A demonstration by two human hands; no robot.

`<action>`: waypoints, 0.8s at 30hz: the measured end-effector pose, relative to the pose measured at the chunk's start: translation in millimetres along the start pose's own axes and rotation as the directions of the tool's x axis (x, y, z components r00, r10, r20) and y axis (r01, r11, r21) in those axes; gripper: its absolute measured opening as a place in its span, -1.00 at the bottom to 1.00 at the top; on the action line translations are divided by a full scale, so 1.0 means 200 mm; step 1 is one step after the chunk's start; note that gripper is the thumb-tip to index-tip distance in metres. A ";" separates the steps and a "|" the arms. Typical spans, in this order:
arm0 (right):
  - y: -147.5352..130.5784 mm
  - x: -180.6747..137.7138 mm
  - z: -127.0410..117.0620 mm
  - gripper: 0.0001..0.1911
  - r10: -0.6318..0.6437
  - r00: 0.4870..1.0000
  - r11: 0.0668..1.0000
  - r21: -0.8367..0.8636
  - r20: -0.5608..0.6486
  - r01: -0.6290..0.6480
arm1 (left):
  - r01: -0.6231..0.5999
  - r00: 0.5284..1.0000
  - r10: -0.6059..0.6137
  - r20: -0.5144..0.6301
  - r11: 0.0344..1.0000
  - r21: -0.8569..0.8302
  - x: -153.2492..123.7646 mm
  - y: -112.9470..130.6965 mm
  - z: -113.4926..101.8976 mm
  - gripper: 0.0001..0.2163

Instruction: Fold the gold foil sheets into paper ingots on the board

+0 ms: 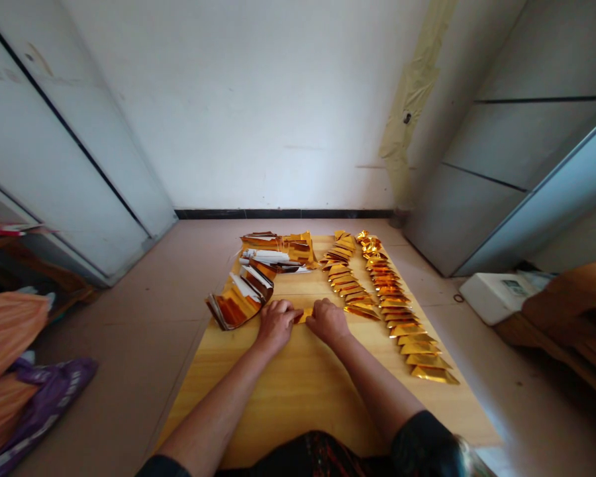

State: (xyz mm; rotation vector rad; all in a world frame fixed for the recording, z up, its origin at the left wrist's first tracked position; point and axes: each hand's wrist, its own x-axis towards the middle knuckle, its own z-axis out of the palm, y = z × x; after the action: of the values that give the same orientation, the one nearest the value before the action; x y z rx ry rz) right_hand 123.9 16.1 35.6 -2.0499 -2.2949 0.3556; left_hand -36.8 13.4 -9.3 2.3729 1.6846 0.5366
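A small piece of gold foil paper [304, 316] lies on the wooden table, one end under each hand. My left hand [277, 323] is closed on its left end, fingers bent and pressed down. At the right end my right hand [328, 320] is curled like a fist and pinches the paper. Just beyond my left hand rest stacks of gold and white sheets [248, 295], loosely curled. To the right, folded gold paper pieces [347, 281] overlap in a row, and a longer row of folded gold pieces [395, 305] runs along the table's right side.
The wooden table [278, 411] stands before a white wall [258, 112]. Orange and purple bags [40, 404] sit at left on the floor. A grey cabinet [487, 146] and a white box [496, 297] are on the right.
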 end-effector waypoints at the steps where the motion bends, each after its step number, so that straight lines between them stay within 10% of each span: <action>1: -0.02 0.00 0.00 -0.68 0.015 1.000 1.000 0.001 -0.007 -0.015 | 0.004 1.000 -0.004 0.001 1.000 0.000 0.00 0.00 0.00 -0.69; 24: -0.09 0.02 -0.02 -0.42 0.174 0.984 0.984 0.035 0.044 -0.175 | 0.015 0.992 -0.014 0.125 1.000 -0.004 -0.02 -0.01 -0.02 -0.54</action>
State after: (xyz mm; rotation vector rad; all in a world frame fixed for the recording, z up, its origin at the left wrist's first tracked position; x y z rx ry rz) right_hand 106.7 19.5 43.3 -2.2510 -2.1164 0.4506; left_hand -41.4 10.5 -7.3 2.3366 1.6436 0.3805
